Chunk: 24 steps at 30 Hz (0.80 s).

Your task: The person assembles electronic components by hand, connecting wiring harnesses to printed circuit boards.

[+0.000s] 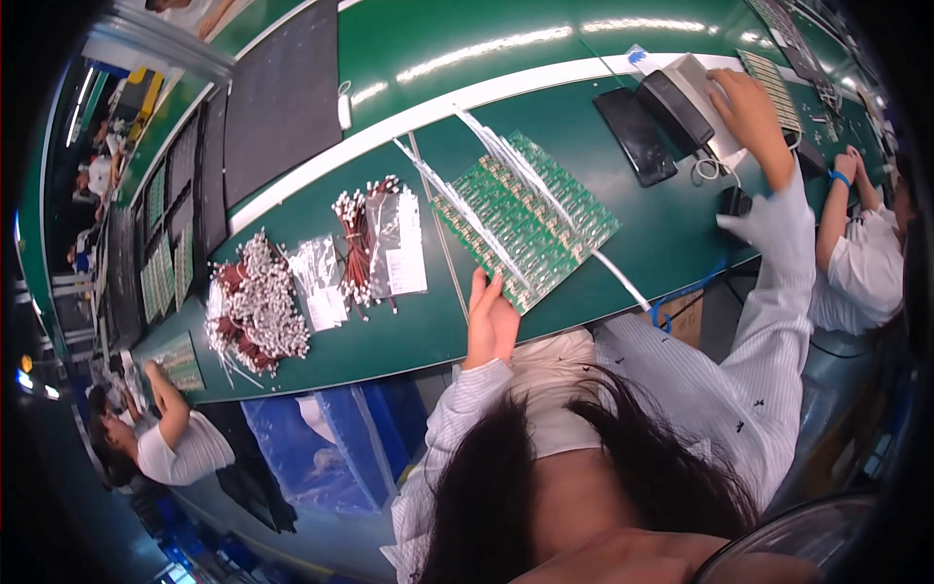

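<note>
My left hand [491,319] is closed on the near corner of a green circuit board panel [569,200], thumb and fingers at its edge. The panel lies tilted across the green table, with rows of small parts on it. Two bundles of long white strips [520,161] run across its top. My right hand [749,109] is stretched to the far right, its fingers apart over a grey box [699,86]. Beside that box stands a black device [675,109], with a black phone [634,137] lying to its left. Nothing shows between the right fingers.
Left of the panel lie a heap of white-tipped brown wires [258,302], a tied wire bundle [360,238] and clear bags [397,243]. Another board panel [771,90] is beyond my right hand. Co-workers sit left and right. A blue bin [326,453] is below the table edge.
</note>
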Each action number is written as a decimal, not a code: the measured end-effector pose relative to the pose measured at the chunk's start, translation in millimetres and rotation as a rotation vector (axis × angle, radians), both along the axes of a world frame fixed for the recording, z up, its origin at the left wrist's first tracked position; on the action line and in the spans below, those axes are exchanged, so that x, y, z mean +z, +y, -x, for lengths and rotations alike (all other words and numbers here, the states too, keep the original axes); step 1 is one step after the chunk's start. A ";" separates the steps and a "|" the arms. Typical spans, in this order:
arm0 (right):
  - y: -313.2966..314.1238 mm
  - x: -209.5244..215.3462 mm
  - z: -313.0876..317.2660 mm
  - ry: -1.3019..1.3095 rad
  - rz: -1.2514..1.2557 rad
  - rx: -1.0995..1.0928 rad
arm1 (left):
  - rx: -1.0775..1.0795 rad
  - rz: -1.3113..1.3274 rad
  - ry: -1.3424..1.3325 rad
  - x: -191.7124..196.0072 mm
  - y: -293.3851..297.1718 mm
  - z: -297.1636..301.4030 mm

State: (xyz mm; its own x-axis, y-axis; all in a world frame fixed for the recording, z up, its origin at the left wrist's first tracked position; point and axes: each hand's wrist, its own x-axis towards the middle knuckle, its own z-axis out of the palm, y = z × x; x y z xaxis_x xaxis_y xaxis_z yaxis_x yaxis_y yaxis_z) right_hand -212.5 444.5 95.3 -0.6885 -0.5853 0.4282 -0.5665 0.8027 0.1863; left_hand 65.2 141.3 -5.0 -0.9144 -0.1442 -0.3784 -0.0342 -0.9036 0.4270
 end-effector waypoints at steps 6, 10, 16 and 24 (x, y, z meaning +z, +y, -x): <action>-49.9 45.4 -167.1 -0.746 0.216 0.395 | -0.030 -0.170 -0.013 -8.2 15.4 30.3; -74.3 -23.2 -207.5 -1.441 0.620 0.110 | -0.040 -0.341 0.023 -5.1 38.5 47.2; -109.9 -96.6 -231.0 -1.437 1.567 -0.088 | -0.111 -0.323 0.047 -3.0 64.7 34.8; -106.2 -93.5 -198.7 -1.497 1.373 -0.075 | -0.088 -0.223 0.200 -6.0 64.1 12.4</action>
